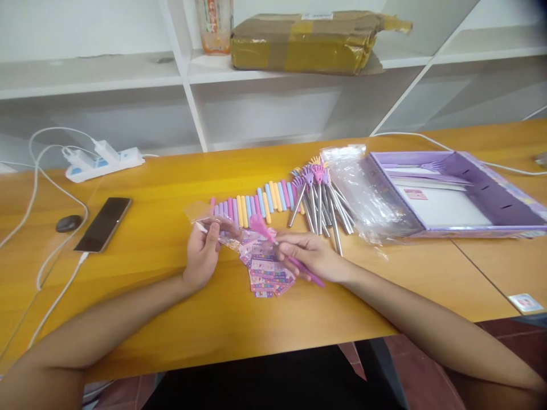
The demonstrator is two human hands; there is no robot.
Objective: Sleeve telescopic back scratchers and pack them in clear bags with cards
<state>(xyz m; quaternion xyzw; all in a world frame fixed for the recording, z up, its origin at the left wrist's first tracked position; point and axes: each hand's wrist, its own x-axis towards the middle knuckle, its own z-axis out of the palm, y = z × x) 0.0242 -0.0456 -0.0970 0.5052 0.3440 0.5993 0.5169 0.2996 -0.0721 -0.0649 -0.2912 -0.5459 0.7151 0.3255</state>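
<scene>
My left hand pinches a small clear plastic bag between thumb and fingers. In my right hand is a back scratcher with a pink hand-shaped head and a purple-pink handle; its head points up and left, beside the bag. Under and between my hands lies a pile of small pink and purple printed cards. Behind them runs a row of pastel tubes in pink, purple, yellow and blue. To their right sits a heap of back scratchers with bare metal rods and coloured heads.
Clear plastic packaging lies against an open purple box at the right. At the left are a phone on a cable, a dark mouse and a white power strip. A taped carton stands on the shelf.
</scene>
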